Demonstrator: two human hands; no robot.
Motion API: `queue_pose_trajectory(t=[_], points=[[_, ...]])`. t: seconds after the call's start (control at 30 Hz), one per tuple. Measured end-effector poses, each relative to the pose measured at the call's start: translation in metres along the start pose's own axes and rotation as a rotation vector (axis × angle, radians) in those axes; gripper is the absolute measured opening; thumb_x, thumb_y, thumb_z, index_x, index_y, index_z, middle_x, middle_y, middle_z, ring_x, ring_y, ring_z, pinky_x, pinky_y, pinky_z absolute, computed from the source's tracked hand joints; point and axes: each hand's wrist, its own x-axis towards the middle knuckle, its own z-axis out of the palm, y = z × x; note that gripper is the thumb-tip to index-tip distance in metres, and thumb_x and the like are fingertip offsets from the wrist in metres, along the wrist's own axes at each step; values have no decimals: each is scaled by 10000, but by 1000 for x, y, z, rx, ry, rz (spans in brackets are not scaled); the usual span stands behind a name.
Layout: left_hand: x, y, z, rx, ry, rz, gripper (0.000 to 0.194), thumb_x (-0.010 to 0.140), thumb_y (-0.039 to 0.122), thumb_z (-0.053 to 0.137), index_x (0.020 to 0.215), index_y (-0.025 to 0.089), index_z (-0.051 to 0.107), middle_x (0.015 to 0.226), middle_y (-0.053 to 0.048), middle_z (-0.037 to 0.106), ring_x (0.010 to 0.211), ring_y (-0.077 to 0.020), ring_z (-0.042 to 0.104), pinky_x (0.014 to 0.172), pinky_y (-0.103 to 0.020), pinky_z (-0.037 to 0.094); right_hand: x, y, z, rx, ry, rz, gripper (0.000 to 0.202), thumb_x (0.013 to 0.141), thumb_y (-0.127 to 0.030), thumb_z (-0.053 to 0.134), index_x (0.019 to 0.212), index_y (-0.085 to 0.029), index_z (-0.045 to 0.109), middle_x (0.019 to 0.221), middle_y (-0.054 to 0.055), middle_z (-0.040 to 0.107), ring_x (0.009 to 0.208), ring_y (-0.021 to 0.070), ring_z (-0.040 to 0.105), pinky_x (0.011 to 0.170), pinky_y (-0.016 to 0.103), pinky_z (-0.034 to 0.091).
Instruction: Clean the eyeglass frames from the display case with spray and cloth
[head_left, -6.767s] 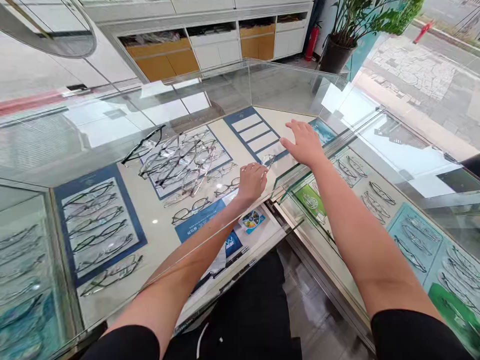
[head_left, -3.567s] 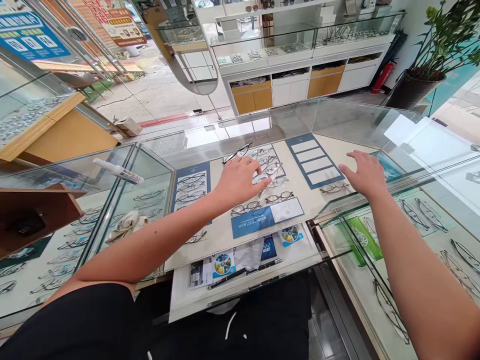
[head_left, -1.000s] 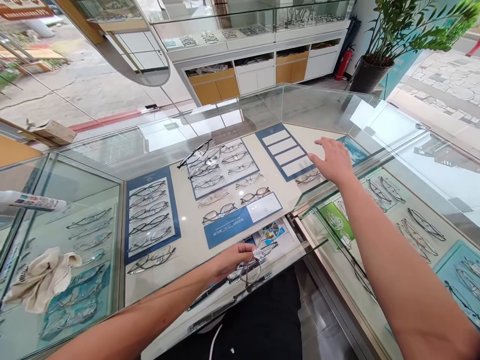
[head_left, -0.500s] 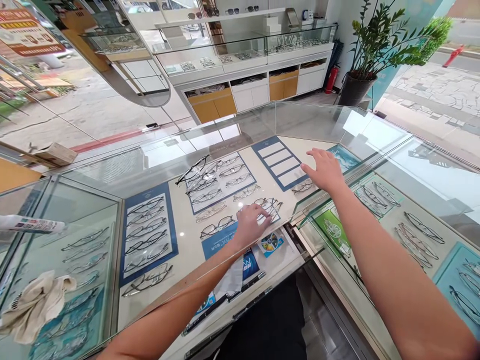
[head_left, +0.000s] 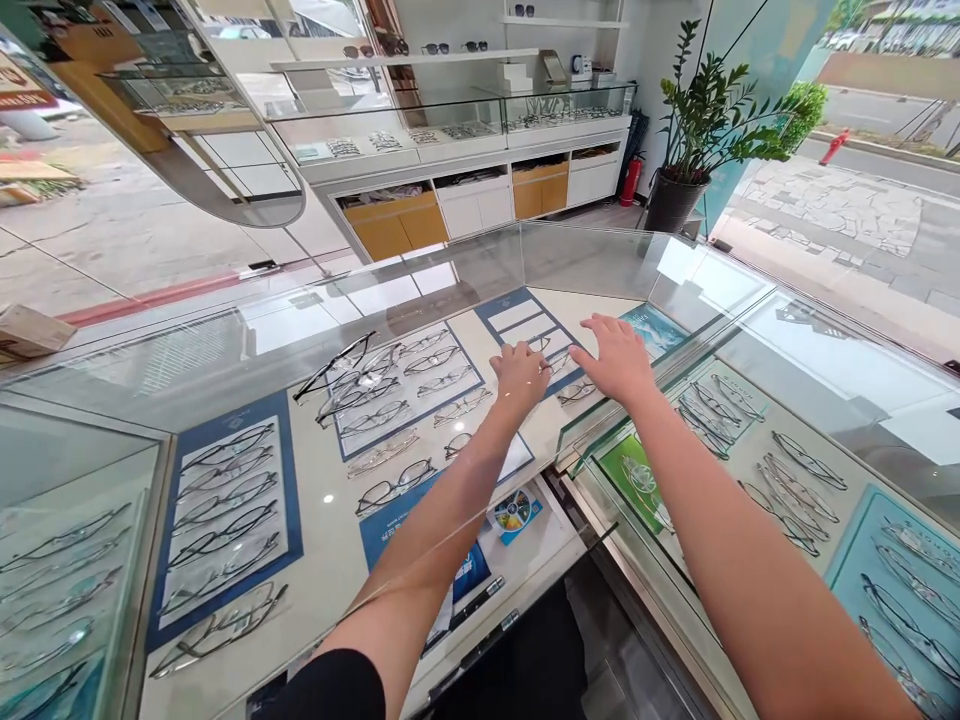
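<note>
My left hand (head_left: 523, 378) is closed on a pair of eyeglasses (head_left: 556, 362) over the lower part of a blue card with white strips (head_left: 517, 310). Its fingers partly hide the frame. Beside it, my right hand (head_left: 619, 358) is open above the card's right edge, fingers spread and holding nothing. Just below the two hands lies another pair of glasses (head_left: 577, 390). To the left, a second blue-edged card (head_left: 457, 350) carries several pairs, with a dark-framed pair (head_left: 335, 366) resting askew at its upper left corner.
Glass panes (head_left: 480, 275) enclose the display counter. A blue card with several glasses (head_left: 289, 470) lies at left. The right compartment holds a green card (head_left: 627, 462) and a teal tray (head_left: 851, 530) with glasses. An open drawer (head_left: 559, 535) sits in front.
My left hand has moved forward from the near glasses to the blue striped card, bringing a pair of eyeglasses over it. My right hand stays open near the card. The view has shifted.
</note>
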Motion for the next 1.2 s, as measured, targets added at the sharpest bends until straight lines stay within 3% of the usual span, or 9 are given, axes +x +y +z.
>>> queue_pose_trajectory(t=[0.23, 0.5, 0.73, 0.9, 1.03, 1.2], points=[[30, 19, 28, 56, -105, -59, 259, 1029, 264, 573, 1050, 227, 829, 1351, -180, 646, 1342, -402, 456, 1056, -545, 357, -1, -5, -3, 3, -22, 14, 529, 1029, -487, 569, 1502, -256, 622, 1716, 122, 527, 1606, 388, 419, 1296, 628, 354], [39, 24, 46, 74, -122, -84, 249, 1035, 245, 563, 1063, 204, 807, 1334, -195, 651, 1344, -409, 438, 1062, -530, 347, -2, -5, -3, -4, -14, 17, 512, 1033, -486, 573, 1499, -279, 623, 1710, 111, 536, 1603, 385, 429, 1291, 635, 365], [35, 16, 61, 56, -137, -85, 199, 1024, 270, 614, 1018, 206, 803, 1306, -181, 671, 1320, -388, 471, 1055, -515, 355, -2, -6, -3, -3, -25, 25, 530, 1036, -488, 562, 1509, -255, 617, 1720, 118, 524, 1612, 380, 420, 1302, 623, 358], [33, 5, 58, 32, -75, -83, 320, 1067, 411, 552, 1158, 217, 789, 1362, -181, 666, 1339, -387, 460, 1055, -533, 364, -2, -6, -2, 14, -17, 20, 515, 1035, -500, 555, 1495, -279, 623, 1720, 117, 524, 1608, 383, 423, 1296, 645, 355], [39, -4, 49, 22, -39, -85, 392, 1094, 329, 429, 1207, 203, 783, 1396, -187, 665, 1342, -393, 451, 1050, -551, 361, -3, -7, -3, 10, -26, 31, 533, 1039, -496, 555, 1509, -253, 619, 1728, 120, 513, 1614, 372, 417, 1309, 621, 349], [47, -12, 48, 5, -79, -57, 388, 1076, 370, 468, 1234, 208, 784, 1425, -170, 681, 1335, -413, 464, 1049, -563, 380, -3, -7, -2, 5, -16, 29, 559, 1043, -491, 557, 1527, -218, 615, 1720, 126, 523, 1607, 369, 422, 1310, 601, 346]])
